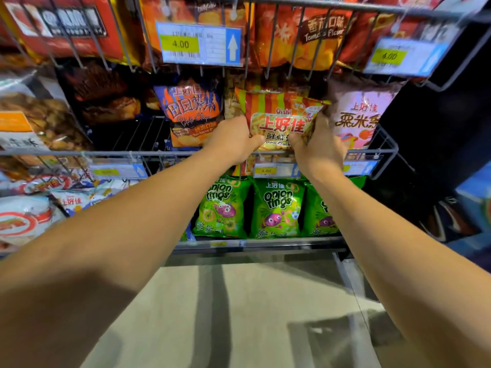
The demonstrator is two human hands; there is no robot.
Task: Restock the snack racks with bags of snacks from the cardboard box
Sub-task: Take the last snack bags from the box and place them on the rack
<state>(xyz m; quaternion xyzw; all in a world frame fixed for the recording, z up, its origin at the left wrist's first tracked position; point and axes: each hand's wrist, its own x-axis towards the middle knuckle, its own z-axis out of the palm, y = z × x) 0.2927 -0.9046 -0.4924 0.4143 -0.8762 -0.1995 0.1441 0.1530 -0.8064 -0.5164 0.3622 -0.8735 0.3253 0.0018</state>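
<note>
bag: we hold a red-and-yellow striped foil bag of prawn crackers (281, 120) upright between both hands, its long axis near vertical, top tilted a little to the right.
left hand (233, 140): we grip the bag's lower left edge, thumb curled across the front.
right hand (320, 147): we clamp the lower right edge, fingers wrapped behind the bag.
where it lies: the bag sits above the front rail of the grey wire rack basket (382, 148), in the slot between the blue-and-orange bag of potato chips (192, 112) and the pink-and-white bag of corn sticks (357, 115).
the turning relation: the slot lies straight ahead and down from our grip; both hands are about equally near, so we judge a level push down and back is what is needed.
room: more striped bags seem to stand behind it, so the fit looks snug.
below: green bags of onion rings (276, 208) fill the lower shelf.
box: the cardboard box is not in view.
</note>
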